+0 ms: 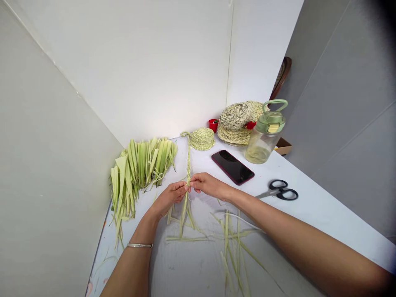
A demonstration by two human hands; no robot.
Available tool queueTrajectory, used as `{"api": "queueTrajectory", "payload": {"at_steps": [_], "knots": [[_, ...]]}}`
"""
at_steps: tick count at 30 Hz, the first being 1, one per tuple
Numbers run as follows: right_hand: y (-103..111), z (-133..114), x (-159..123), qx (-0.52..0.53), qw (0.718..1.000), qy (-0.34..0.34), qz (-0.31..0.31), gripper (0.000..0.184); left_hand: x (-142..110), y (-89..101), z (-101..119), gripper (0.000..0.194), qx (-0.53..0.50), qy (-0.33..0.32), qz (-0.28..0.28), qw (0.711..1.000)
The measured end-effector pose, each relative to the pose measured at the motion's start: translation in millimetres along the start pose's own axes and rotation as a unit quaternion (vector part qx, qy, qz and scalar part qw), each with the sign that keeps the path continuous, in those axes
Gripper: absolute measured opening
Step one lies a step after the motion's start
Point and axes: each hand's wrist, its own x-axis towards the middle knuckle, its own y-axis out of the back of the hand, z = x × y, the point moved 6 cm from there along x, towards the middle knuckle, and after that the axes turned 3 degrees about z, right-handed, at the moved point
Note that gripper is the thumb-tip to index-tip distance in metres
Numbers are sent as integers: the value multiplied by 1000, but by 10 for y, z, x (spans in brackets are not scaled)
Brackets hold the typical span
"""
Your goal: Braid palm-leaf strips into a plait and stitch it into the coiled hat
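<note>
My left hand (168, 198) and my right hand (208, 185) meet at the middle of the table, both pinching the near end of a thin braided leaf cord (188, 163). The cord runs away from me to a small coiled roll of braid (202, 138) at the back. Loose pale green strands (184, 212) hang from the pinch point toward me. A silver bangle (140, 245) sits on my left wrist.
A pile of green leaf strips (139, 169) lies left. Loose strips (230, 239) lie near me. A dark phone (232, 166), scissors (280, 190), a green-lidded bottle (265, 136), woven braid pieces (238, 121), a red cup (213, 124). White walls enclose the table (309, 206).
</note>
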Motion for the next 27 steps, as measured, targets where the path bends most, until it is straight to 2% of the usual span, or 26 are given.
{"api": "queueTrajectory", "payload": {"at_steps": [7,11,15,21,24,27], "knots": [[-13,135,8,-48,998,-23,37,21,14,-37,115,40,181,-11,25,983],[-28,188,7,-54,997,-42,36,24,-55,-35,249,33,301,-19,57,952],[-46,167,8,-26,998,-39,45,23,-191,-40,414,24,412,7,96,906],[-31,117,4,62,994,-9,93,14,-240,-313,533,30,510,52,105,852],[2,104,-19,107,989,2,106,11,-211,-456,506,27,535,69,101,836],[23,77,-40,144,985,8,93,9,-238,-523,519,25,550,79,98,826]]}}
